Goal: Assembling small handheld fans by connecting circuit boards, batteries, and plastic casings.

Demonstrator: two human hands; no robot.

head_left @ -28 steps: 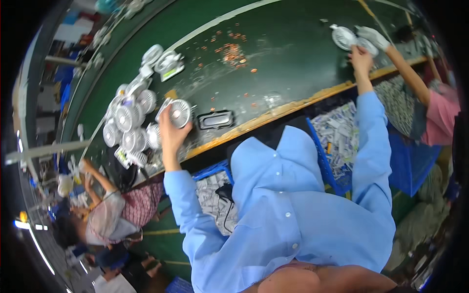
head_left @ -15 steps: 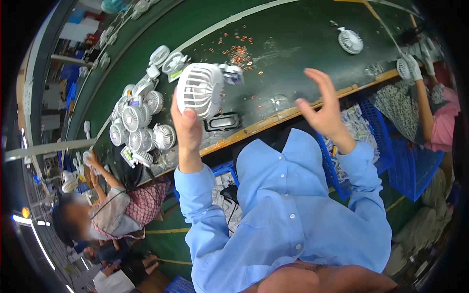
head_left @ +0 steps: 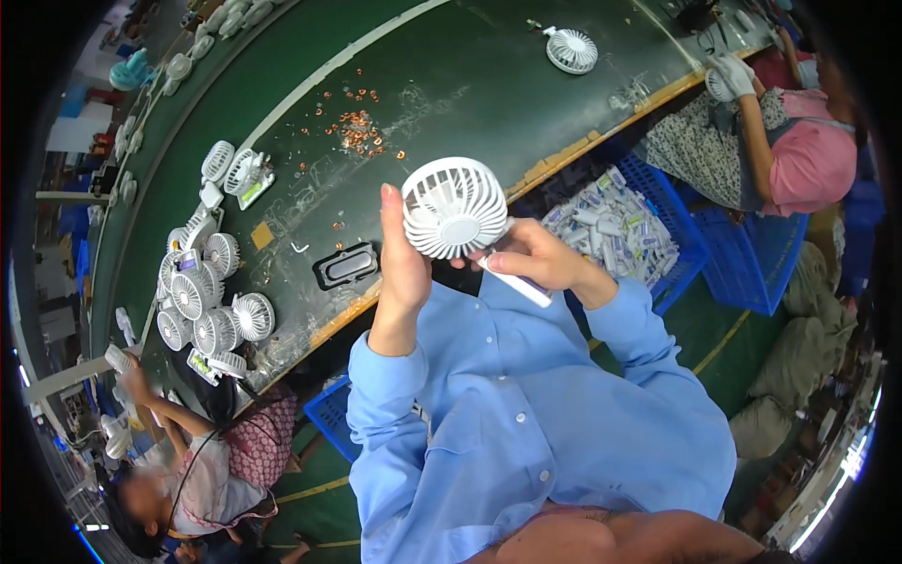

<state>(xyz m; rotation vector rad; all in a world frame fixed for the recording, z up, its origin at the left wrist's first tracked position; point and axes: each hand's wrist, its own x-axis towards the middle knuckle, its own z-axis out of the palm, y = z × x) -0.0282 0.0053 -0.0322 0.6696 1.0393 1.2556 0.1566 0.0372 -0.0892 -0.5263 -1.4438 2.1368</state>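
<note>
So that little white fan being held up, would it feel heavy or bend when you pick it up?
The white handheld fan is probably light: the right hand holds it up by its slim handle alone. The slatted plastic grille looks stiff but likely cracks if squeezed. Its round head would probably roll or tip if stood on the green table.

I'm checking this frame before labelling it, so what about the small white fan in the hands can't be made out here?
Head view only:
- The white fan: its back side faces away.
- Its handle: mostly wrapped by the right hand, so any switch is hidden.
- The left hand: seen edge-on beside the grille; whether its fingers press the fan cannot be told.
- The copper-coloured bits on the green table: too small to identify.
</note>
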